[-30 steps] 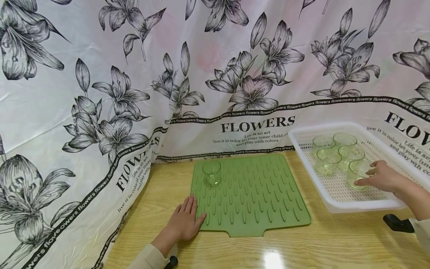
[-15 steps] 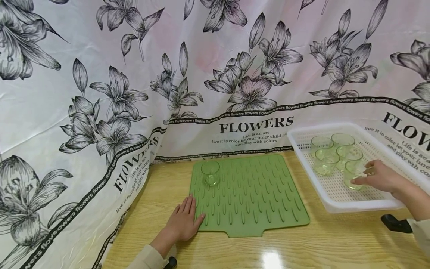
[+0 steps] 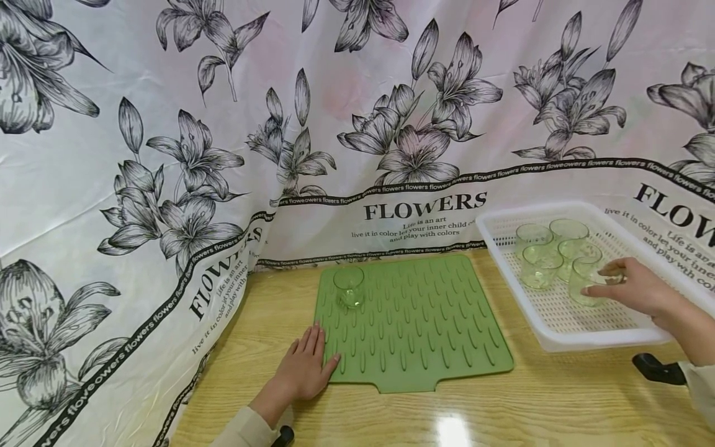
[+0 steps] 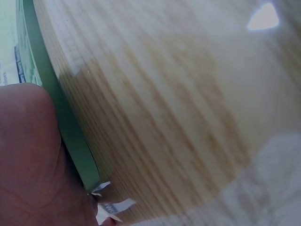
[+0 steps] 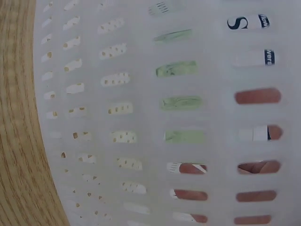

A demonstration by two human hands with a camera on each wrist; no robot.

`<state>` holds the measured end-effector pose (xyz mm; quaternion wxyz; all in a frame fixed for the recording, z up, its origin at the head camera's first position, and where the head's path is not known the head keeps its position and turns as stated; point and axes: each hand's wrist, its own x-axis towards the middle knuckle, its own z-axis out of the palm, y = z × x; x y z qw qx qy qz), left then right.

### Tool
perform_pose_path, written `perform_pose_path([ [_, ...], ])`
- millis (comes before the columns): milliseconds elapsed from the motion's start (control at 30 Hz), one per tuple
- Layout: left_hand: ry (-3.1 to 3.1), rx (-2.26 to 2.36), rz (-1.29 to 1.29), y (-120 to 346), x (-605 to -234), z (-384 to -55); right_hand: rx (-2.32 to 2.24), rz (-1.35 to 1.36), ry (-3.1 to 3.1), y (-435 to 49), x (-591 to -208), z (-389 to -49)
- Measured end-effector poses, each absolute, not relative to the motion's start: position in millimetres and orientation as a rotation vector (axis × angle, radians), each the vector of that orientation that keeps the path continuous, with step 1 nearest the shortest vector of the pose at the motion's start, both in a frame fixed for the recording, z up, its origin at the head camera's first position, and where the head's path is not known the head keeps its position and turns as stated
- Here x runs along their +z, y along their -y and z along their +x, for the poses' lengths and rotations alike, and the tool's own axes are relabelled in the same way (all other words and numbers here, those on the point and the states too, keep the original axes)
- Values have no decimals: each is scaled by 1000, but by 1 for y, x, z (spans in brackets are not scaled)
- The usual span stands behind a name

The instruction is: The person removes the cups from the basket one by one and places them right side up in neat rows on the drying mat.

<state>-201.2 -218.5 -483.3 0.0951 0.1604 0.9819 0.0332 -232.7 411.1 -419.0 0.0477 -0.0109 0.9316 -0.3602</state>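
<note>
My right hand (image 3: 642, 288) pinches a clear greenish drinking glass (image 3: 583, 282) by its right side, inside a white plastic basket (image 3: 609, 339). Several matching glasses (image 3: 540, 267) stand close together behind it. At the left, my left hand (image 3: 304, 366) lies with straight fingers on the left edge of a green ridged mat (image 3: 413, 347). Up close in the left wrist view, the thumb (image 4: 26, 146) rests at the mat's green edge. One upright glass (image 3: 350, 288) stands on the mat's back left corner. Through the slotted basket wall (image 5: 141, 94), the right wrist view shows bits of fingers and green glass.
A wooden table (image 3: 491, 416) carries the mat and the basket. Behind and to the left hangs a white curtain (image 3: 313, 230) printed with flowers and lettering. The basket's raised rim surrounds the glasses.
The right hand's fingers have closed in on the front glass, which has risen slightly from the basket floor. My left hand has stayed on the mat's edge.
</note>
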Motion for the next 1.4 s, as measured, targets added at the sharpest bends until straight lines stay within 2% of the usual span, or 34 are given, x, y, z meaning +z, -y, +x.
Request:
perform_pose_path([
  [833,-2916,92,490,227,-501,-207,-1331,61,-2931,-398,-417,-226],
  [1400,-2927,55,509,229,-503,-210,-1344,-25,-2992,-381,-390,-219],
])
